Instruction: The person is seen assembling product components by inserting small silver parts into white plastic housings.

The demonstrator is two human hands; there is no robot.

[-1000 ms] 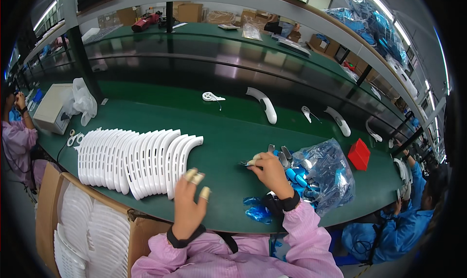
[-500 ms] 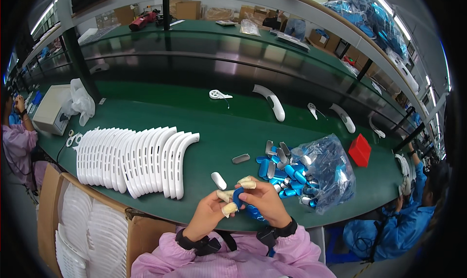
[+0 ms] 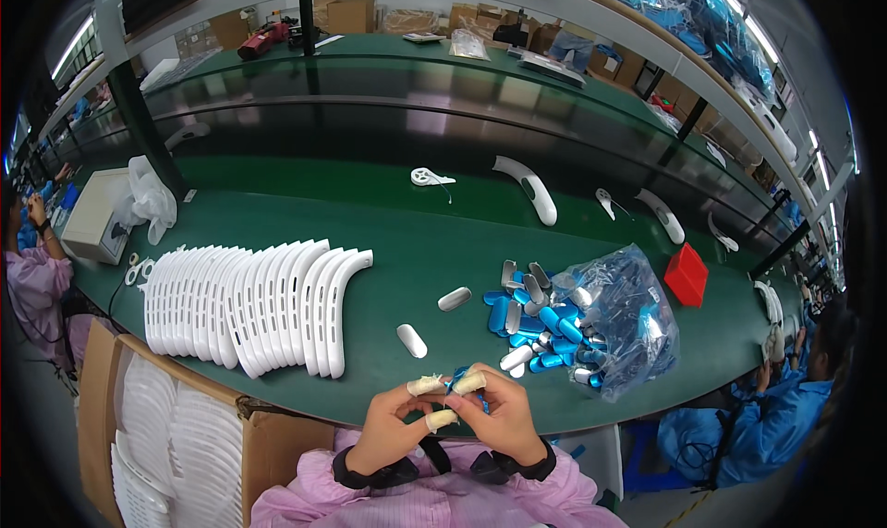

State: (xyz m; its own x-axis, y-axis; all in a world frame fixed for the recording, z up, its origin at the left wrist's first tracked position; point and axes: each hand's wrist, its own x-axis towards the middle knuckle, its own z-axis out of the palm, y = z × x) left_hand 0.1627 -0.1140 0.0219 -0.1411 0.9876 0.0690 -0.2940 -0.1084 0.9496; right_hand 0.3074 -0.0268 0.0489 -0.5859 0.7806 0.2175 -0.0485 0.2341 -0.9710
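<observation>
My left hand (image 3: 390, 428) and my right hand (image 3: 504, 424) meet at the table's front edge, with pale wraps on several fingertips. Between them they pinch a small shiny blue piece (image 3: 456, 377), mostly covered by the fingers, so its full shape does not show. Just beyond my left hand lies a white oval cover (image 3: 412, 341). Farther off rests a second oval cover (image 3: 455, 299), silvery with a pale rim. To the right of my hands is a heap of blue and silver oval covers (image 3: 552, 321), spilling from a clear plastic bag (image 3: 642, 329).
Curved white slotted parts (image 3: 286, 306) stand in a long row at left. Below them an open cardboard box (image 3: 100, 412) holds more. A red bin (image 3: 686, 276) sits right of the bag. Several white parts lie along the back. Co-workers sit at both sides.
My hands have shifted slightly down and turned. The blue piece, earlier showing as a broad curve between them, is now mostly hidden by the fingers. The view has shifted a little.
</observation>
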